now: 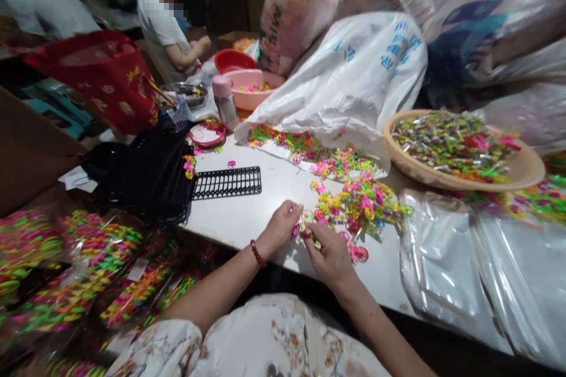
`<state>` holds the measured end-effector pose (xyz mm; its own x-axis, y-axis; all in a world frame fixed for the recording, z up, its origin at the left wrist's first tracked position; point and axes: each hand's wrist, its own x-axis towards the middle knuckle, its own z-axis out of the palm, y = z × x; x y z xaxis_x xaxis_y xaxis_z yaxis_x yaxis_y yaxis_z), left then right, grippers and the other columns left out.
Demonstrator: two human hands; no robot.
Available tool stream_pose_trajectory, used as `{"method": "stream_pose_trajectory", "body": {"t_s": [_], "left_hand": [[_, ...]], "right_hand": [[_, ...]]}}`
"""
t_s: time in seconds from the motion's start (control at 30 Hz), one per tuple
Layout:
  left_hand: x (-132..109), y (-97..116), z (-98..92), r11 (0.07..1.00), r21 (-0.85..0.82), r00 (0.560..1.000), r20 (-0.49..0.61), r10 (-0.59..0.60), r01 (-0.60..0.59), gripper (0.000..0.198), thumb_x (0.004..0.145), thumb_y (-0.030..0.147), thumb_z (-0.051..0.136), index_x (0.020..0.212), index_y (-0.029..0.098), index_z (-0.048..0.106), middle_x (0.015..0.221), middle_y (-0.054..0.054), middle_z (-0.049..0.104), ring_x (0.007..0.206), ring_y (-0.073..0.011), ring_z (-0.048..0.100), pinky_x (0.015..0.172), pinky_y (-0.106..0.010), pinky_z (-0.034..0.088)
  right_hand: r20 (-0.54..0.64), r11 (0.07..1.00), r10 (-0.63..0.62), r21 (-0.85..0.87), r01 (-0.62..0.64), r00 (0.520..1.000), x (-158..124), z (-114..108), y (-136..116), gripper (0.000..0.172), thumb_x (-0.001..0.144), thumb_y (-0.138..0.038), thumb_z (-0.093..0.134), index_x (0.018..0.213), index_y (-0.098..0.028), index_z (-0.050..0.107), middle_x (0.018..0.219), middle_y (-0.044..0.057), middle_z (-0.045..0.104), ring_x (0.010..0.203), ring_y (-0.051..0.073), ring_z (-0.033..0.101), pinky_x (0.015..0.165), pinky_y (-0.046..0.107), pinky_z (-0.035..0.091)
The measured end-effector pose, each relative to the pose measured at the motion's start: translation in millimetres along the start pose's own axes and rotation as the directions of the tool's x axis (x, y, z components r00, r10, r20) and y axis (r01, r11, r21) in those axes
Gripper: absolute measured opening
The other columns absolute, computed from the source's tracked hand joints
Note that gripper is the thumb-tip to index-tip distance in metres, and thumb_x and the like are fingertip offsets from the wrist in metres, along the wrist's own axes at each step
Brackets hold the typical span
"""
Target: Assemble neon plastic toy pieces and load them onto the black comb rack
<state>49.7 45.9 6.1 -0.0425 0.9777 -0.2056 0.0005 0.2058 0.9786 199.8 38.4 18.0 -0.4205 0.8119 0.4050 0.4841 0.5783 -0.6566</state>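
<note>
My left hand (280,227) and my right hand (327,253) meet over the white table (247,215), fingertips pinched together on a small pink and yellow plastic piece (303,230). A red bead bracelet circles my left wrist. Just beyond my fingers lies a loose pile of bright plastic rings (358,203) in pink, yellow and green. A black slotted rack (227,181) lies flat on the table to the left of the pile.
A tan basin (528,171) of coloured pieces stands at the right, clear plastic bags (469,265) below it. A white sack (354,76) spills more rings. Black baskets (150,174) and packed ring bundles (88,271) fill the left. Another person (165,23) sits behind.
</note>
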Motion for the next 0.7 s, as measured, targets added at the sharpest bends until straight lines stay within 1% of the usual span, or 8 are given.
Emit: {"method": "stream_pose_trajectory", "body": {"t_s": [0.1, 0.2, 0.27, 0.33, 0.4, 0.53, 0.6, 0.7], "left_hand": [[5, -4, 4.4, 0.992, 0.111, 0.998, 0.03, 0.05, -0.053, 0.041, 0.093, 0.06, 0.042, 0.08, 0.021, 0.046, 0.062, 0.006, 0.043, 0.054, -0.0102, 0.041, 0.056, -0.024, 0.037], [30, 4, 2.2, 0.922, 0.359, 0.989, 0.036, 0.141, -0.145, 0.042, 0.098, 0.053, 0.033, 0.08, 0.02, 0.052, 0.07, 0.001, 0.054, 0.065, -0.0127, 0.05, 0.064, -0.025, 0.041], [60, 16, -4.6, 0.853, 0.508, 0.987, -0.036, 0.158, -0.118, 0.038, 0.098, 0.048, 0.036, 0.082, 0.021, 0.056, 0.071, 0.0, 0.059, 0.067, -0.0139, 0.054, 0.064, -0.025, 0.041], [97, 31, -13.9, 0.814, 0.578, 0.978, -0.13, 0.164, -0.059, 0.028, 0.095, 0.041, 0.045, 0.084, 0.02, 0.059, 0.075, -0.002, 0.063, 0.071, -0.0156, 0.058, 0.066, -0.026, 0.042], [137, 45, -22.0, 0.79, 0.613, 0.959, -0.217, 0.184, -0.012, 0.023, 0.095, 0.035, 0.045, 0.09, 0.019, 0.061, 0.088, -0.006, 0.067, 0.083, -0.0182, 0.061, 0.075, -0.028, 0.044], [198, 56, -25.3, 0.749, 0.655, 0.924, -0.341, 0.173, 0.102, 0.023, 0.091, 0.033, 0.054, 0.1, 0.014, 0.064, 0.121, -0.018, 0.061, 0.115, -0.0269, 0.057, 0.092, -0.033, 0.042], [212, 54, -22.0, 0.737, 0.66, 0.925, -0.354, 0.135, 0.145, 0.026, 0.085, 0.029, 0.063, 0.104, 0.012, 0.064, 0.128, -0.022, 0.058, 0.122, -0.0316, 0.054, 0.095, -0.036, 0.042], [218, 47, -19.4, 0.735, 0.653, 0.939, -0.336, 0.068, 0.18, 0.026, 0.079, 0.016, 0.066, 0.104, 0.01, 0.064, 0.122, -0.025, 0.061, 0.121, -0.0337, 0.055, 0.094, -0.036, 0.043]], "right_hand": [[0.051, 1.0, 0.009, -0.01, -0.009, 0.999, -5, -4, 14, 0.021, 0.094, -0.022, 0.046, 0.095, -0.019, 0.067, 0.083, 0.005, 0.071, 0.074, 0.017, 0.067, 0.065, 0.026, 0.051], [0.048, 0.995, 0.022, -0.097, -0.017, 0.999, -6, -16, 36, 0.022, 0.095, -0.025, 0.046, 0.1, -0.02, 0.067, 0.088, 0.005, 0.072, 0.077, 0.018, 0.069, 0.067, 0.028, 0.055], [-0.088, 0.967, 0.012, -0.252, -0.034, 0.996, -7, -27, 47, 0.027, 0.095, -0.028, 0.046, 0.111, -0.02, 0.067, 0.101, 0.01, 0.072, 0.091, 0.024, 0.069, 0.077, 0.035, 0.057], [-0.217, 0.924, -0.009, -0.376, -0.075, 0.976, -8, -36, 53, 0.033, 0.095, -0.03, 0.046, 0.121, -0.019, 0.064, 0.115, 0.014, 0.068, 0.105, 0.029, 0.065, 0.088, 0.043, 0.055], [-0.24, 0.909, -0.017, -0.409, -0.086, 0.971, -11, -39, 53, 0.035, 0.095, -0.029, 0.045, 0.124, -0.019, 0.062, 0.118, 0.015, 0.066, 0.108, 0.029, 0.064, 0.091, 0.045, 0.054], [-0.152, 0.934, -0.031, -0.358, -0.026, 0.988, -21, -22, 49, 0.034, 0.095, -0.023, 0.042, 0.122, -0.021, 0.063, 0.112, 0.011, 0.07, 0.103, 0.025, 0.067, 0.086, 0.037, 0.057], [-0.124, 0.945, -0.014, -0.325, -0.027, 0.992, -27, -9, 49, 0.034, 0.095, -0.022, 0.04, 0.12, -0.02, 0.064, 0.11, 0.01, 0.072, 0.101, 0.023, 0.069, 0.083, 0.034, 0.058], [-0.074, 0.972, 0.046, -0.226, -0.062, 0.996, -34, 4, 47, 0.034, 0.096, -0.025, 0.04, 0.119, -0.02, 0.066, 0.107, 0.01, 0.073, 0.098, 0.023, 0.07, 0.081, 0.034, 0.058]]}}
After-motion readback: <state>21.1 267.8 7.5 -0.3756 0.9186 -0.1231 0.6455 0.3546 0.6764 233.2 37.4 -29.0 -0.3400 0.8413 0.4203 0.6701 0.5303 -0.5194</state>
